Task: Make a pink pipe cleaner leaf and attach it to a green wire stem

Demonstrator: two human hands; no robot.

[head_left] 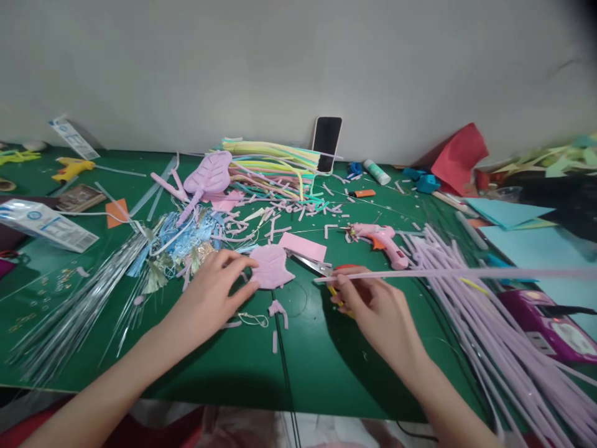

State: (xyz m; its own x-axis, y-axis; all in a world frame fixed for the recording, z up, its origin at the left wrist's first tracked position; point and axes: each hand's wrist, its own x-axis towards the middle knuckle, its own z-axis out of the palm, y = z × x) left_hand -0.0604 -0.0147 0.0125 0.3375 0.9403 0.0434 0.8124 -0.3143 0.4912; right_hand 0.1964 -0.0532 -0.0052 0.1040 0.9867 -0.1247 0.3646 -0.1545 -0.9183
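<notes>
Left hand [224, 281]: fingers parted, tips on edge of flat lilac chenille-like leaf piece [269, 266], between hands; outline looks unfinished. Right hand [373, 298]: fingertips pinching long thin lilac chenille-like strip [448, 273], near end free. Larger stemmed lilac leaf [209, 173] behind seems complete

Tabletop [321, 367] runs along wall [186, 74]. Phone [328, 140] at rear centre, propped on wall; strip bundle [270, 162] lies left of it, leaf-shaped piece [212, 171] at bundle's left end. Lighter [362, 193] right of phone, nearer front. Mid-table: flat piece [270, 266], left hand [224, 286] at its left edge; scissors [317, 266] to its right, running under right hand [373, 298], which holds long strip [443, 272] pointing right. Glue gun [377, 238] behind that hand. Farther right, loose strips [471, 317], then boxy device [550, 326]. Left side: carton [46, 224] behind thin strands [79, 317].
</notes>
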